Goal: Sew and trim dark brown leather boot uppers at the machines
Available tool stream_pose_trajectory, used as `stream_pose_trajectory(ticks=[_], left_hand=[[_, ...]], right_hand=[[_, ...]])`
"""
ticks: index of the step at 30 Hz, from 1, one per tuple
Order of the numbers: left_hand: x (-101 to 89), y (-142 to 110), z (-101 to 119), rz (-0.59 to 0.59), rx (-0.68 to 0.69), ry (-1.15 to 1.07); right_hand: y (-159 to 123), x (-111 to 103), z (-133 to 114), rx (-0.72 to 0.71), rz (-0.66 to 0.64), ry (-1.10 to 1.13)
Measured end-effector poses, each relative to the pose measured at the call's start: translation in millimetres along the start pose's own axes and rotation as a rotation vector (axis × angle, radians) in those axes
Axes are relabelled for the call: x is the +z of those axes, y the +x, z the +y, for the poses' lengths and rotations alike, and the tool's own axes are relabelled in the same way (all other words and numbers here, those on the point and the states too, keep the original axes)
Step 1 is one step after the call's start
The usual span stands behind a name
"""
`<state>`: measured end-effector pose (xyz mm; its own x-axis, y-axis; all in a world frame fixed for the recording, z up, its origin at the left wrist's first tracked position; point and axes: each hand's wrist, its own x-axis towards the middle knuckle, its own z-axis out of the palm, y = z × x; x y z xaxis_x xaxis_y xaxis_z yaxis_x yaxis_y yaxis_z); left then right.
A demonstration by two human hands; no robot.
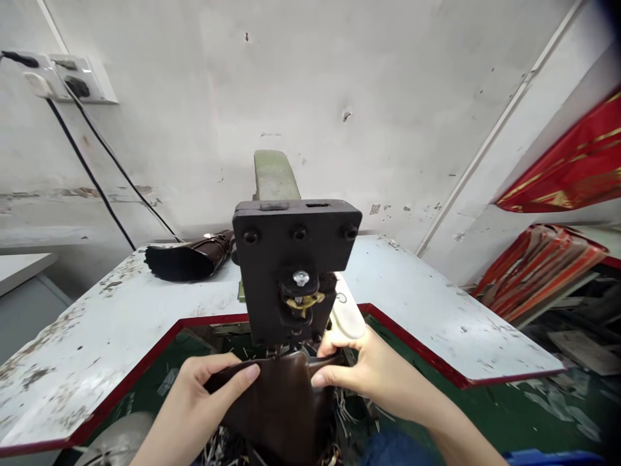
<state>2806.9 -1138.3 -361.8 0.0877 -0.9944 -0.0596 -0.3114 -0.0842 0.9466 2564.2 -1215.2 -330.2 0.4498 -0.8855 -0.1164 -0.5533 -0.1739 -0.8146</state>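
A dark brown leather piece, probably a boot shaft, hangs under the black head of a bench machine. Its upper edge lies right at the machine's lower tip. My left hand pinches that edge on the left, thumb on the near face and fingers mostly hidden behind. On the right, my right hand grips the edge between thumb and fingers, close beside the tip. A lit white lamp shines just above my right hand. The lower end of the leather runs out of view.
A brown leather boot shaft with dark lining lies on the worn white table. The table's red-edged cutout surrounds the machine. Power cords run down from wall sockets at left. Stacked red-and-white material stands at right.
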Motion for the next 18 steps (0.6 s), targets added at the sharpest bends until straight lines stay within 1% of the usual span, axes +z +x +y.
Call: stream_pose_trajectory(ticks=[3,6,10,15,18], left_hand=[[-8.2,0.0,-10.0,0.03,0.013,0.007],[-11.3,0.0,-16.0,0.052,0.03,0.035],[-11.3,-0.2,-20.8,0.065,0.031,0.049],[-9.5,-1.7,-25.1,0.05,0.005,0.03],[-8.8,-1.5,-27.6,0.086,0.022,0.016]], right_hand=[[1.8,9.0,-5.2,0.008,0.021,0.067],[3.1,13.5,-9.9,-0.031,0.008,0.115],[3.2,13.5,-13.6,-0.065,-0.022,0.121],[2.1,10.8,-13.7,-0.053,-0.009,0.08],[3.4,11.7,-13.3,-0.064,-0.011,0.076]])
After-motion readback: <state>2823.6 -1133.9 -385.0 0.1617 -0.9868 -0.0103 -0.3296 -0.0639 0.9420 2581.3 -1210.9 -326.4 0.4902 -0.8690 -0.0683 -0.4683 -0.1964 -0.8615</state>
